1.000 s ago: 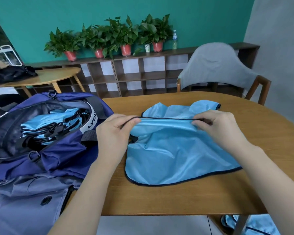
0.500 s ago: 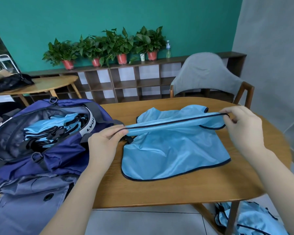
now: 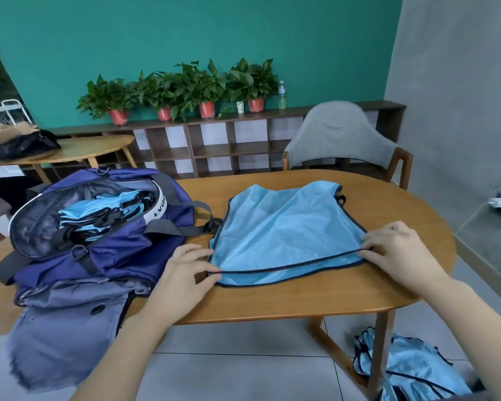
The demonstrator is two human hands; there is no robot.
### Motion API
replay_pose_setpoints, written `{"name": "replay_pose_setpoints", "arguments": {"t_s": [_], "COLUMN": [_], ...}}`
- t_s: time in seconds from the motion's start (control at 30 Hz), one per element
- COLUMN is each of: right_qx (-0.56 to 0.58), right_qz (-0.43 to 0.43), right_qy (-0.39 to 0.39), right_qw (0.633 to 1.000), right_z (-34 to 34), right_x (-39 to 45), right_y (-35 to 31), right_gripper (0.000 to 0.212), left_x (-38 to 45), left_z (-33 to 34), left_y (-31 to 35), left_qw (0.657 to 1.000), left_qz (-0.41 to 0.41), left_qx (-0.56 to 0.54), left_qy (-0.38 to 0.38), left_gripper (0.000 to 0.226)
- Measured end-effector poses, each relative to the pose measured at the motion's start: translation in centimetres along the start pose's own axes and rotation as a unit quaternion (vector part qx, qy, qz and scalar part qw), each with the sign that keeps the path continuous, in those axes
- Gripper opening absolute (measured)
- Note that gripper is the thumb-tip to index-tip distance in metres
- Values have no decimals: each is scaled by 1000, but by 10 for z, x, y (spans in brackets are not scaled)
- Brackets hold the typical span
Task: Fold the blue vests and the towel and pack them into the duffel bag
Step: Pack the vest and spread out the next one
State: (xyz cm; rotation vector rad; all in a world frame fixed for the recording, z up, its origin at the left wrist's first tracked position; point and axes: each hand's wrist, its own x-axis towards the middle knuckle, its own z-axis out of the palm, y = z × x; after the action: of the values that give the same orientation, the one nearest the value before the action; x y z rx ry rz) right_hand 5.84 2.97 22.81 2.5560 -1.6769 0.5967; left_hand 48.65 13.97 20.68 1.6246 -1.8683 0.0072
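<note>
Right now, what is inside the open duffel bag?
Inside the duffel bag lie folded blue vests with dark trim. What is beneath them, and whether the towel is there, stays covered.

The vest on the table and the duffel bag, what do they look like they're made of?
Vest: probably thin synthetic mesh, judging by its fine grid texture, slight sheen and dark piped edge. Duffel bag: likely woven nylon or polyester; matte navy cloth that creases softly, with grey webbing straps. Table: wood-look top, visible grain.

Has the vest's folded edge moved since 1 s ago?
Yes. The dark-trimmed edge pinched by the left hand and right hand was over the middle of the vest; now it lies near the vest's near hem, toward the table's front edge.
</note>
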Motion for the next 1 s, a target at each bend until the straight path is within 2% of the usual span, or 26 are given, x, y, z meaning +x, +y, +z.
{"name": "replay_pose_setpoints", "arguments": {"t_s": [0.07,0.17,0.27,0.37,0.47,0.57,0.63,0.67,0.77,0.83,0.93,1.0], "right_qx": [-15,55,90,71,55,51,38,32,23,18,21,26], "right_qz": [-9,-49,-66,-108,-138,-147,-130,-123,-120,-117,-115,-133], "right_qy": [2,11,-19,13,50,19,-26,-41,-58,-66,-36,30], "right_qw": [1000,997,994,992,988,988,990,991,991,991,993,990], "right_z": [4,10,12,19,24,24,22,20,15,15,20,21], "right_x": [-3,-6,-7,-5,-5,-9,-17,-21,-36,-47,-64,-78], "right_y": [0,-11,-22,-21,-19,-21,-23,-24,-27,-29,-32,-36], "right_gripper": [12,12,27,33,29,25,45,56,74,82,86,75], "left_x": [-4,-6,-6,-3,-4,-9,-14,-17,-27,-33,-46,-57], "left_z": [0,1,0,1,2,9,9,7,2,0,6,12], "left_y": [1,7,15,13,6,-2,-1,1,7,14,24,30], "left_qw": [1000,1000,1000,999,998,998,998,998,995,995,996,997], "left_qz": [18,25,-4,33,59,58,51,43,27,21,10,41], "left_qx": [12,-5,-13,-17,3,23,22,23,36,46,55,68], "left_qy": [-5,8,7,32,37,7,-22,-41,-93,-90,-66,-19], "left_gripper": [8,12,25,41,37,33,25,31,76,89,80,66]}}
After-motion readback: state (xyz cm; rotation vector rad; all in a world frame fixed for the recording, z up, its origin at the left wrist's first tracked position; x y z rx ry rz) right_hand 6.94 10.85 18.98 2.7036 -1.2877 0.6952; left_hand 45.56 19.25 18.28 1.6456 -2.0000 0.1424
